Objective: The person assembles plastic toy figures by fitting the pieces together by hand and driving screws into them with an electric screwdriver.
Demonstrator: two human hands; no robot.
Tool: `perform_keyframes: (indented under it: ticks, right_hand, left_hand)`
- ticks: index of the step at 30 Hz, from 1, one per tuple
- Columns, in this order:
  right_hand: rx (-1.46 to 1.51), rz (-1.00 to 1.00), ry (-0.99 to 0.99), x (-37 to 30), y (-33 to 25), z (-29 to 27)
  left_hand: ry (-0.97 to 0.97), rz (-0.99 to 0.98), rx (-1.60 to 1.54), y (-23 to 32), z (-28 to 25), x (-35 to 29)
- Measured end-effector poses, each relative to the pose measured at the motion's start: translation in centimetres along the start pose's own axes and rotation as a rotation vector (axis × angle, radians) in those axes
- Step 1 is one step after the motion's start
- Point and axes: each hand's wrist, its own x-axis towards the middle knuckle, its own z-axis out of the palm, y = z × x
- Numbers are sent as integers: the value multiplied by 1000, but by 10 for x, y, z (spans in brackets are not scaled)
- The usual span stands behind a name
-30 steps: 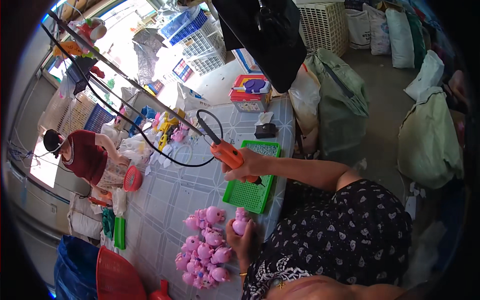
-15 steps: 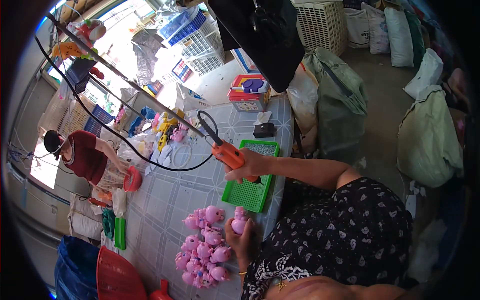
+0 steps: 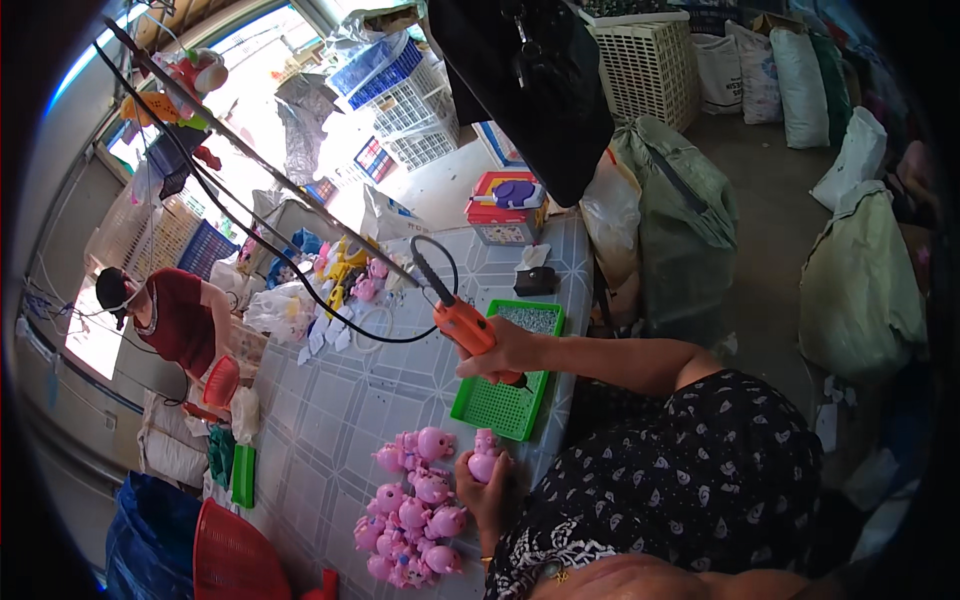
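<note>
An orange electric screwdriver (image 3: 466, 326) on a black cord is gripped by my right hand (image 3: 508, 350), fingers wrapped round its body. Its dark bit points down over a green perforated tray (image 3: 497, 412), whose far part holds many small metal screws (image 3: 528, 319). Nearer me, my left hand (image 3: 486, 492) is closed round a small pink toy figure (image 3: 484, 458), held upright at the table edge. Just left of that hand lies a heap of similar pink toy figures (image 3: 412, 512). Whether anything sits on the bit's tip is too small to tell.
A long rod (image 3: 270, 180) and the cord slant over the patterned table (image 3: 310, 440). Beyond the tray are a small black box (image 3: 535, 281) and a red-lidded box (image 3: 505, 215). Across the table, a person in dark red holds a red basket (image 3: 221, 381). Large sacks (image 3: 690, 260) stand at right.
The whole view has shifted slightly, so the table things sit a little lower. Both hands keep their holds. Across the table, the person's red basket is tilted and moved left.
</note>
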Motion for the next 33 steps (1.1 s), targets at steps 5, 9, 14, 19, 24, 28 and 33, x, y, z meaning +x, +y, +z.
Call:
perform_keyframes:
  ticks: [5, 9, 14, 19, 24, 28, 33]
  right_hand:
    - [35, -29, 53, -2, -4, -2]
    - [52, -34, 46, -3, -4, -2]
    - [-24, -28, 48, -10, -2, -1]
    - [-18, -20, 55, -10, 10, 0]
    - [-16, -58, 88, -15, 5, 1]
    - [-23, -54, 103, -19, 3, 0]
    - [-6, -58, 121, -29, -5, 1]
  left_hand:
    - [-25, -10, -22, 12, 4, 0]
    - [-1, 22, 64, -12, -4, 5]
    - [-21, -21, -26, -7, -1, 2]
    - [13, 20, -9, -19, -4, 3]
    - [9, -18, -61, -14, -1, 3]
    - [8, -27, -54, -12, -1, 3]
    - [4, -8, -71, -14, -2, 3]
